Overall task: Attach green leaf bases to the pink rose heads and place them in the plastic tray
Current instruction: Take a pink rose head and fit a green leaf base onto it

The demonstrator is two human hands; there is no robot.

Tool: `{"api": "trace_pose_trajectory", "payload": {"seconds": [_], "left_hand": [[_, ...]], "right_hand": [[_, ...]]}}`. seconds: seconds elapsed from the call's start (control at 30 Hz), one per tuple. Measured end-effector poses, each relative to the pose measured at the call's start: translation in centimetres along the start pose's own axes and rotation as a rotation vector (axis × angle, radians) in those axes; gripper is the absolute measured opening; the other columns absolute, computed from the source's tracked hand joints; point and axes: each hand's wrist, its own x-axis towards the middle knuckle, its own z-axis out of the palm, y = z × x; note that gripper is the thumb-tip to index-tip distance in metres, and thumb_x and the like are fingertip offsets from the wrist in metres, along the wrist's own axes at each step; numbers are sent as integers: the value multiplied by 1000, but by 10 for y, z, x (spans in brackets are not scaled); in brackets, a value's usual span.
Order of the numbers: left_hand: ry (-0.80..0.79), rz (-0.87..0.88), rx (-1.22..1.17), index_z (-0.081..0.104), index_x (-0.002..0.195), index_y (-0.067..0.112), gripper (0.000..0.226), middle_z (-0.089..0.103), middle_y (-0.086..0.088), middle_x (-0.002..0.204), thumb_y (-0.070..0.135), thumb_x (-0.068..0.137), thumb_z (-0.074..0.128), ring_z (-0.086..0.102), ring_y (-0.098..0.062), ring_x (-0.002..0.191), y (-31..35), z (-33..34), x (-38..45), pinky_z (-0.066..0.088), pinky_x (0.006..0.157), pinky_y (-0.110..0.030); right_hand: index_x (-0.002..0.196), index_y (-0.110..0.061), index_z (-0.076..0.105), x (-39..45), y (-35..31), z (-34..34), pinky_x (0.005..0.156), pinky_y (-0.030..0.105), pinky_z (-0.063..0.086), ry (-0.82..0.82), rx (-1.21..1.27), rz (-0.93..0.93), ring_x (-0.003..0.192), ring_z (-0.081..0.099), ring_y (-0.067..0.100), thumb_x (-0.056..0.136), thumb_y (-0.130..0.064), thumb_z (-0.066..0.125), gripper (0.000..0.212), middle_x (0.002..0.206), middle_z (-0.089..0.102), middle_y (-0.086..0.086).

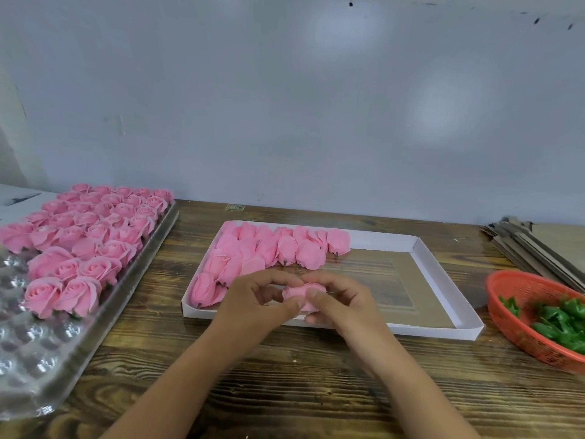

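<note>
Both hands on one pink foam rose head [303,297], held just above the near rim of the shallow white cardboard box [437,331]. Left hand [258,304]: fingers curled round the rose's left side, thumb on top. Right hand [338,301]: thumb and fingertips pinching its right side. Rose lies sideways, mostly covered by fingers; layered pale-pink petals visible, plus a thin metal pin [330,292] sticking out toward the right hand. Can't tell if a green base is on it.

Inside the box: loose pink rose heads [269,251] packed in its far-left part, lying on their sides, short dark stubs showing at some bases. Right half of the box floor is bare brown.

Left of the box: clear moulded plastic tray [28,343] with round cups. Far end filled with upright pink roses [95,229] in rows, spiral centres facing up; near-end cups unfilled. The roses nearest the camera show a bit of green underneath.

Right edge: red-orange woven plastic basket [519,293] holding glossy green plastic leaf bases [560,321], well apart from the hands. Behind it, a stack of flat brown cardboard sheets [538,248].

All on a dark wood-grain table [285,384], pale grey wall [285,106] behind.
</note>
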Motion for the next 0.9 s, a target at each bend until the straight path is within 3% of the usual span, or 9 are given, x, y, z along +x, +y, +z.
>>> {"api": "trace_pose_trajectory", "payload": {"seconds": [0.13,0.27,0.37,0.47,0.53,0.6,0.7,0.8,0.9], "left_hand": [[62,-38,11,78,88,38,30,78,2,89,9,80,83,73,-16,81,-1,-1,2,59,76,-30],[76,-52,17,79,85,40,33,78,6,91,8,79,83,73,-14,81,-1,-1,3,59,74,-27],[81,-49,19,79,85,41,34,78,7,89,8,79,83,74,-13,78,-1,0,3,57,70,-21],[86,-55,27,78,85,41,33,78,4,86,9,79,83,73,-12,77,-1,0,3,59,71,-22],[85,-57,24,78,86,41,33,78,4,87,8,79,83,73,-13,77,-1,0,3,60,72,-24],[81,-58,16,78,85,41,34,78,5,87,8,79,83,73,-13,77,0,0,3,60,72,-24],[84,-71,20,78,85,42,34,78,5,88,9,79,83,73,-14,79,1,1,3,60,75,-28],[87,-84,18,78,87,40,31,78,0,86,11,79,84,74,-17,80,0,0,3,60,80,-37],[73,-75,23,78,89,40,29,78,-1,86,13,80,84,73,-16,79,1,-1,3,60,77,-34]], "right_hand": [[103,-26,73,3,-8,-6,68,29,57,80,-60,-6,81,67,13,100,-18,52,24,98,74,-2],[95,-20,70,8,-23,-38,62,27,53,416,-188,-51,67,61,9,98,-10,52,21,87,71,-1],[99,-11,71,7,-41,-87,77,41,54,615,-441,-40,78,63,20,94,-6,55,18,87,69,4],[98,-22,72,-7,-51,-147,80,36,49,787,-841,91,88,63,25,85,-9,53,26,89,66,-2],[91,-23,69,-15,-49,-188,66,33,51,864,-885,228,70,64,26,75,-12,53,26,79,68,0],[87,-16,66,-13,-40,-230,55,40,55,887,-920,405,57,62,30,76,-6,54,19,68,66,14],[82,4,70,-6,-25,-282,72,59,58,842,-1011,637,67,65,41,80,0,66,6,66,65,24],[93,-3,76,-7,-14,-294,80,50,56,721,-1117,749,75,63,36,79,-17,78,20,77,64,14],[113,-12,72,-6,-13,-288,76,36,52,579,-1226,801,83,62,30,78,-40,79,45,99,66,12]]}}
